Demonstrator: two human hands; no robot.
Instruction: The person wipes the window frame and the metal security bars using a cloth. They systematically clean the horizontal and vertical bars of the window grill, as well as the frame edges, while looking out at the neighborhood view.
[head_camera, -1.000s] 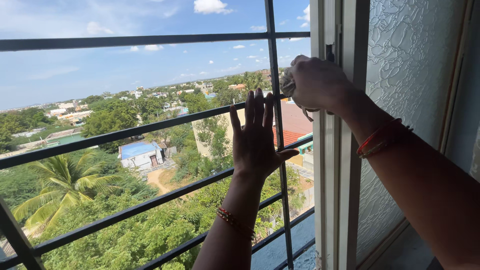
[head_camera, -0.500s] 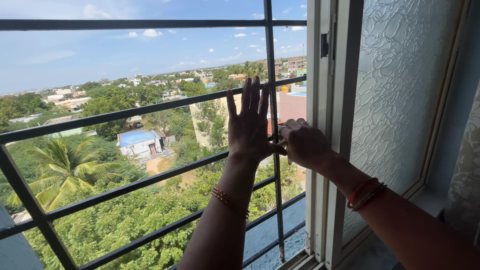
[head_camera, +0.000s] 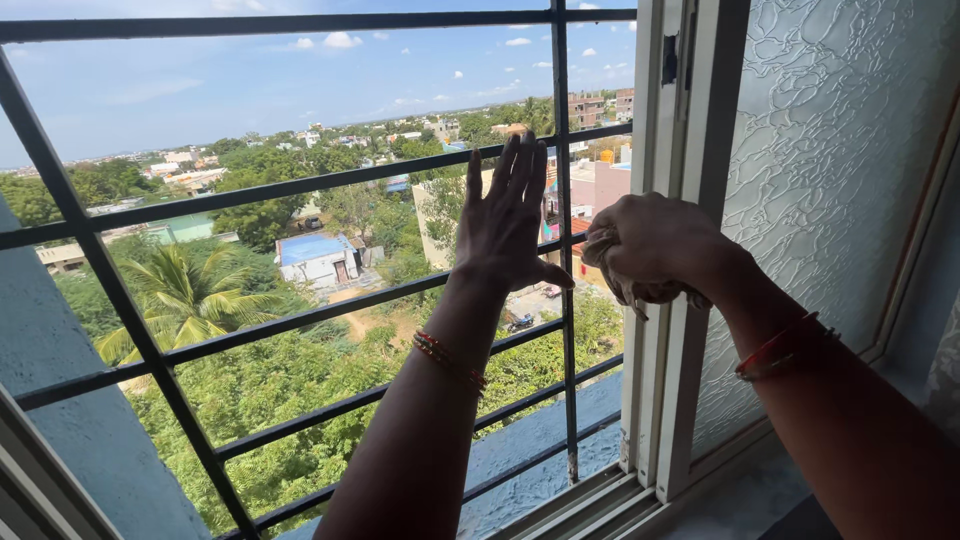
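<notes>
Right hand (head_camera: 655, 250) higher up the upright window frame (head_camera: 672, 330) since earlier, grip clamped on crumpled cloth (head_camera: 612, 268); left hand (head_camera: 510, 225) flat, fingers up.

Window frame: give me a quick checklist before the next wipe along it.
1. Cloth gripped in right hand: ok, bunched in the fist.
2. Cloth against the frame: ok, hand pressed at its edge.
3. Left hand braced: ok, flat and open at the grille, fingers spread.
4. Left hand out of the right hand's way: ok, a gap shows between them.
5. Frame below the hand unobstructed: ok.
6. Frame clean or dirty: cannot tell.
</notes>
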